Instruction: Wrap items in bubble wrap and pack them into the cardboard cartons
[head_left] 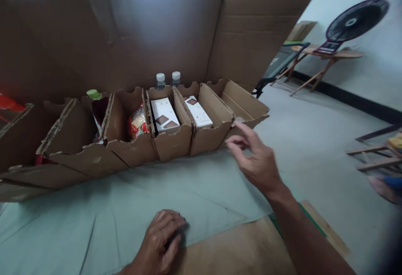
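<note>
My right hand (256, 159) is raised at the front of the rightmost cardboard bin (245, 103), index finger stretched toward its rim and the other fingers curled, thumb apart. A small clear round object (239, 120) shows just beyond the fingertip; I cannot tell whether they touch. My left hand (161, 237) rests on the pale green cloth (103, 212), fingers loosely bent and thumb apart, holding nothing visible. White boxes with brown diamond shapes stand in two bins: one white box (165, 113) and another white box (198, 111) to its right.
Further left, bins hold a red-and-clear packet (138, 122) and a green-capped bottle (94, 94). Two white-capped bottles (160, 80) stand behind the row. A tall cardboard panel (157, 32) rises at the back. A black fan (351, 21) stands on a wooden table (341, 53) at right.
</note>
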The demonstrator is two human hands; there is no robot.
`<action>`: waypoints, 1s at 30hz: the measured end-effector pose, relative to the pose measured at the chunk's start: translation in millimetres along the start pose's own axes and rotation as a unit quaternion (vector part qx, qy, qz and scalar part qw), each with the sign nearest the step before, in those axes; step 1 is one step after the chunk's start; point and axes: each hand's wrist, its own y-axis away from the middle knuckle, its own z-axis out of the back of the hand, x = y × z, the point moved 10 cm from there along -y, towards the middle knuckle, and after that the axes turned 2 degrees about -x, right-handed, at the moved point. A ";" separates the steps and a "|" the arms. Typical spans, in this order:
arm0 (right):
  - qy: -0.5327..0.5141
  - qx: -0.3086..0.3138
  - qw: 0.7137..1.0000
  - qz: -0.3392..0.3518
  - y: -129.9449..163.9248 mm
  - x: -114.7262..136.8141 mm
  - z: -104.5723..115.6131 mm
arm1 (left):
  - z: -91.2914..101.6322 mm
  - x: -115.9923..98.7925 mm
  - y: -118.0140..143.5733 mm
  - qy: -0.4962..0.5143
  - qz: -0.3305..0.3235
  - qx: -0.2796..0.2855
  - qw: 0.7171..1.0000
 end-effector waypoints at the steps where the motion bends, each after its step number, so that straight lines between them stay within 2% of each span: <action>1: 0.032 0.049 0.998 0.013 -11.2 17.8 -15.3 | 0.0 0.0 0.2 0.000 0.000 -0.001 1.000; 3: 0.128 0.136 0.982 0.005 -30.7 33.2 -42.6 | -0.2 0.1 0.4 0.004 0.002 -0.001 1.000; 5: 0.199 0.176 0.964 -0.014 -40.8 34.8 -55.5 | 1.0 0.1 0.6 0.013 0.002 -0.007 1.000; 7: 0.217 0.174 0.960 -0.020 -36.5 36.6 -54.2 | 4.0 0.3 0.8 0.024 0.002 -0.021 0.999; 9: 0.204 0.166 0.965 -0.013 -15.3 40.1 -42.2 | 9.3 2.7 1.2 0.036 0.011 -0.041 0.998; 11: 0.172 0.156 0.973 -0.001 18.7 44.2 -18.3 | 17.5 6.3 2.4 0.046 0.024 -0.067 0.996; 14: 0.116 0.113 0.986 0.039 80.0 47.0 41.3 | 33.8 9.1 7.0 0.054 0.043 -0.113 0.991; 17: 0.083 0.089 0.991 0.057 145.3 26.0 104.6 | 46.2 9.1 11.7 0.054 0.087 -0.135 0.986; 18: 0.077 0.084 0.993 0.032 165.9 9.4 123.0 | 47.1 8.2 11.5 0.055 0.106 -0.131 0.984; 20: 0.068 0.034 0.995 -0.058 203.7 -32.5 157.8 | 43.3 3.4 5.4 0.064 0.138 -0.112 0.982; 22: 0.027 -0.053 0.985 -0.162 238.7 -71.3 181.1 | 31.4 -1.9 -9.2 0.085 0.162 -0.086 0.979; 23: 0.004 -0.084 0.975 -0.206 253.7 -85.4 182.5 | 22.9 -4.2 -19.5 0.098 0.168 -0.074 0.978; 25: -0.021 -0.110 0.959 -0.262 272.5 -97.7 167.3 | 2.3 -8.0 -42.9 0.129 0.169 -0.051 0.976; 28: 0.030 -0.090 0.958 -0.270 269.4 -83.3 128.7 | -24.3 -12.1 -68.9 0.182 0.156 -0.038 0.970; 30: 0.060 -0.081 0.967 -0.236 252.3 -62.2 108.2 | -29.9 -13.1 -68.6 0.201 0.158 -0.054 0.965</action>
